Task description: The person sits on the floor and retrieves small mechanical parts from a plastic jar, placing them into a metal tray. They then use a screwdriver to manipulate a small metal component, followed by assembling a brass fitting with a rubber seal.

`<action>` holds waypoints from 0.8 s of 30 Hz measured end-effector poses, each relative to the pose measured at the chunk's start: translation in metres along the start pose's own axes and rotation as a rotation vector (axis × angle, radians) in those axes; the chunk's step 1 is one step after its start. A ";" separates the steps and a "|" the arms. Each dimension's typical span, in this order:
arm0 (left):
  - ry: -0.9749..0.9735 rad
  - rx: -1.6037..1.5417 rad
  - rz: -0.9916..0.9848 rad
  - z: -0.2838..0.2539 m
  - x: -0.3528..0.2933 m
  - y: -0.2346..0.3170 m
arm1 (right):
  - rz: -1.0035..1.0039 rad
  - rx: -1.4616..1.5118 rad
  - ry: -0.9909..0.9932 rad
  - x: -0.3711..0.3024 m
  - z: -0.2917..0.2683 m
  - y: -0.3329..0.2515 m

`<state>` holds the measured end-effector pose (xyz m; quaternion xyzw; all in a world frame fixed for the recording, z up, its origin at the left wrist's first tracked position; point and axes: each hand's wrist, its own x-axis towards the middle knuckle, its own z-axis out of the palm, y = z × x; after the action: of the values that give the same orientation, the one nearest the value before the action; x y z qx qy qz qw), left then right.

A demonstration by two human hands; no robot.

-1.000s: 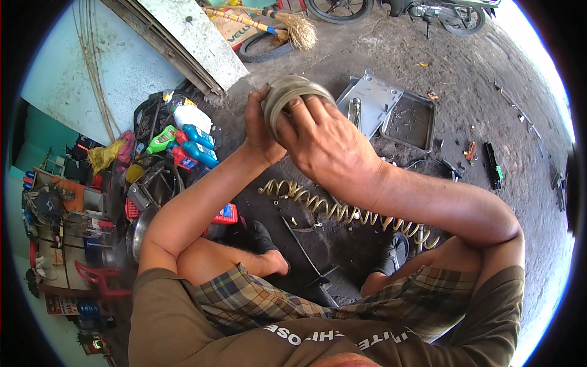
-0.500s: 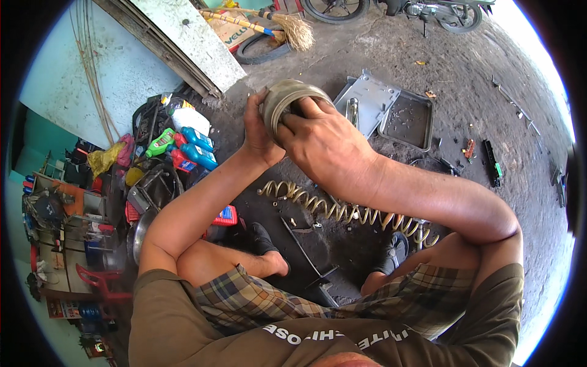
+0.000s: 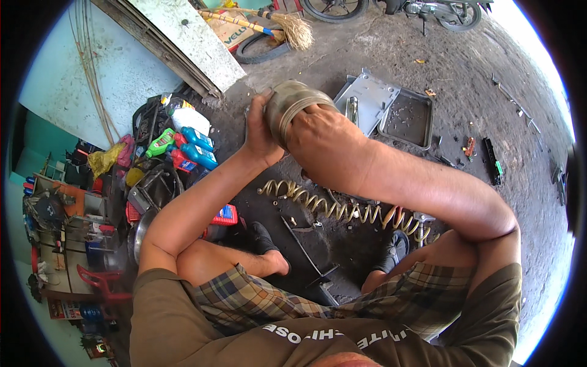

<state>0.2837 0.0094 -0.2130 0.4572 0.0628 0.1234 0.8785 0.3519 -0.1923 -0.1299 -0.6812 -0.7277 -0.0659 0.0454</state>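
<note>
A round, hollow, dull grey-brown part (image 3: 287,101), shaped like a drum or deep cup with a ridged rim, is held up in front of me. My left hand (image 3: 260,128) is closed around its left side, thumb up near the top. Into its open end, which faces right and toward me, reaches my right hand (image 3: 330,147). The fingers of that hand are hidden inside the part, so their grip does not show. Beneath my right forearm a yellowish coiled hose (image 3: 333,209) lies on the ground.
Beyond my right hand are a grey flat panel (image 3: 379,92) and a metal tray (image 3: 431,122) with small bits in it. Bottles (image 3: 197,147) cluster at the left. A broom (image 3: 293,30), a tire (image 3: 247,56) and a motorcycle (image 3: 422,11) stand or lie farther back.
My right hand has pushed deeper into the hollow part and turned, so its fingers no longer show. The part has tilted slightly, showing more of its outer side.
</note>
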 end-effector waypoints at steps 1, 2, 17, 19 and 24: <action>0.022 0.011 -0.007 0.000 -0.001 -0.001 | 0.001 0.030 -0.008 0.001 0.000 0.002; 0.042 0.023 -0.014 0.003 -0.001 -0.002 | 0.004 0.058 -0.015 0.003 0.001 0.003; -0.042 -0.009 -0.016 0.003 -0.008 0.008 | -0.119 -0.230 0.404 -0.002 0.027 -0.013; -0.074 -0.036 -0.026 0.004 -0.009 0.008 | -0.098 -0.233 0.351 -0.003 0.027 -0.014; -0.292 -0.184 -0.058 0.002 -0.007 0.004 | -0.022 -0.227 0.383 0.001 0.024 -0.017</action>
<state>0.2770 0.0080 -0.2089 0.3861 -0.0636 0.0355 0.9196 0.3349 -0.1888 -0.1536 -0.6491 -0.7011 -0.2759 0.1052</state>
